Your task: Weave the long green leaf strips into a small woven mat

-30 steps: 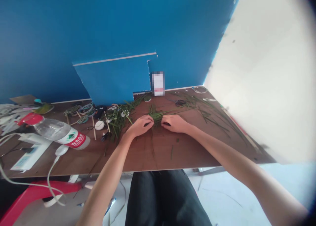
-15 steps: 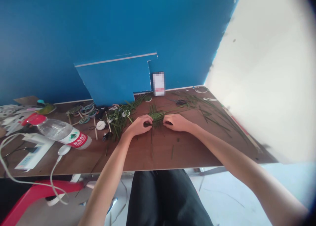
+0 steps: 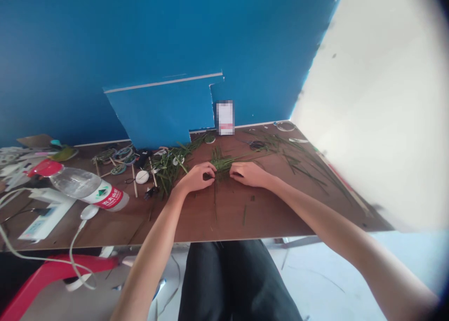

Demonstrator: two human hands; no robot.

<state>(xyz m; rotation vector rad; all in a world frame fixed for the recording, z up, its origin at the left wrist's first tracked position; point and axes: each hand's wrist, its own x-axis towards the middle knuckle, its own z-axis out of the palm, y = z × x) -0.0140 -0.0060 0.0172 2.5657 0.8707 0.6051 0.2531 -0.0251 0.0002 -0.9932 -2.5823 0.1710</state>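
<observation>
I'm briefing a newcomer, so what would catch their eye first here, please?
A broad blue wall dominates the background. At centre, the bare left hand and right hand flank narrow green plant strips on the brown table; a clear, red-capped plastic bottle is at left.

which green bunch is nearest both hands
The crossed bunch between the left hand and right hand; the heap lies left of it, loose strips mostly right.

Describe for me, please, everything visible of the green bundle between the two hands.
The green bundle looks like narrow leaf strips, densely crossed, with loose ends sticking out toward the wall. It appears to lie on the brown table, left hand at its left edge, right hand at its right; their grip is unclear.
</observation>
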